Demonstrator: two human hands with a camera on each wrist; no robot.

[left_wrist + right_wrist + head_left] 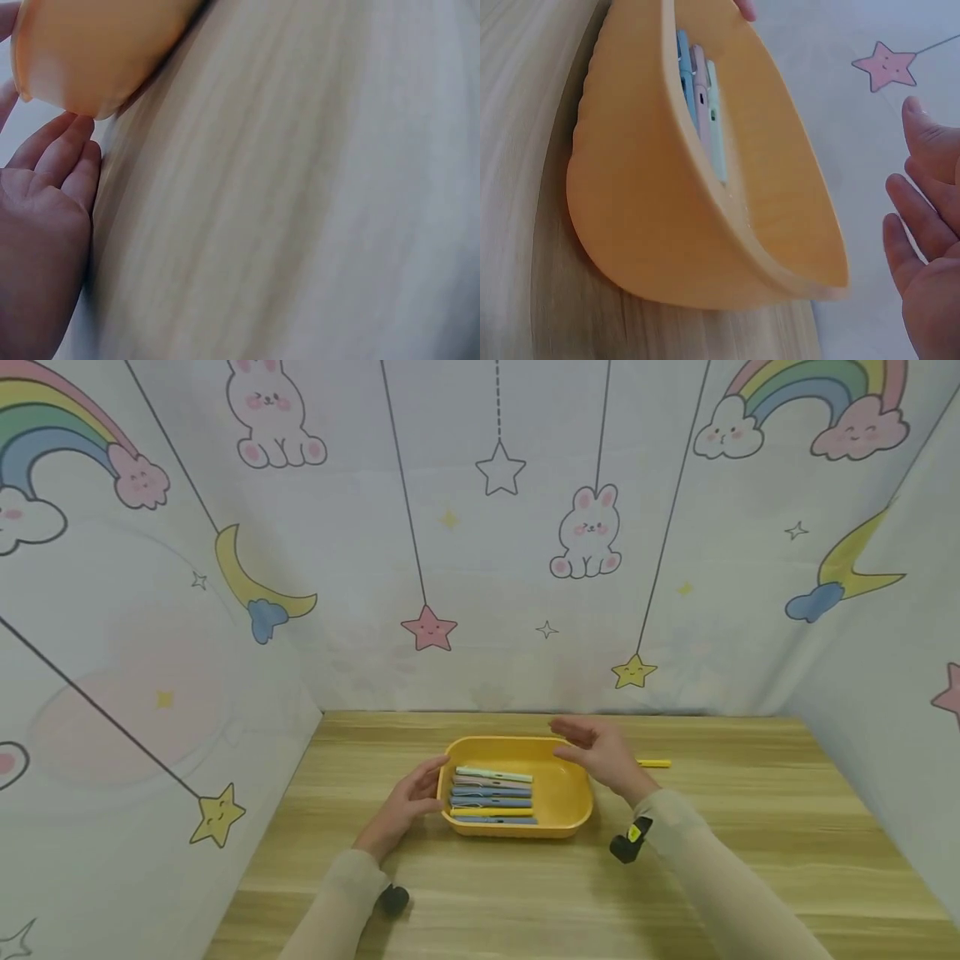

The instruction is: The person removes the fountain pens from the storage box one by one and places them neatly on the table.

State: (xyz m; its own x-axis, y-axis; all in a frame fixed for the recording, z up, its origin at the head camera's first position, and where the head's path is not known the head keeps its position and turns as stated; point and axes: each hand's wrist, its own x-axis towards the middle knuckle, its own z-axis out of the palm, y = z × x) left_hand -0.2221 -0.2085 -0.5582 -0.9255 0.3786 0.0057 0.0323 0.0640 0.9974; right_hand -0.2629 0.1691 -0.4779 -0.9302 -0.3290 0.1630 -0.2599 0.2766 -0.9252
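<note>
A yellow plastic basket [566, 793] stands on the table. In its left half several capped pens [491, 793] lie side by side, in mint, pink, blue and yellow. My left hand [405, 802] is at the basket's left end, its fingers resting against the outer wall; the left wrist view shows this hand [56, 180] with extended fingers. Over the right rear corner hovers my right hand [600, 756], fingers loosely extended and holding nothing. The right wrist view has that hand [930, 217] apart from the basket wall [652, 195].
Another yellow pen [655, 763] lies on the wooden table [510, 893] right of the basket, partly hidden behind my right wrist. A printed cloth wall [495, 560] with rabbits and stars rises behind the table, with more cloth at both sides.
</note>
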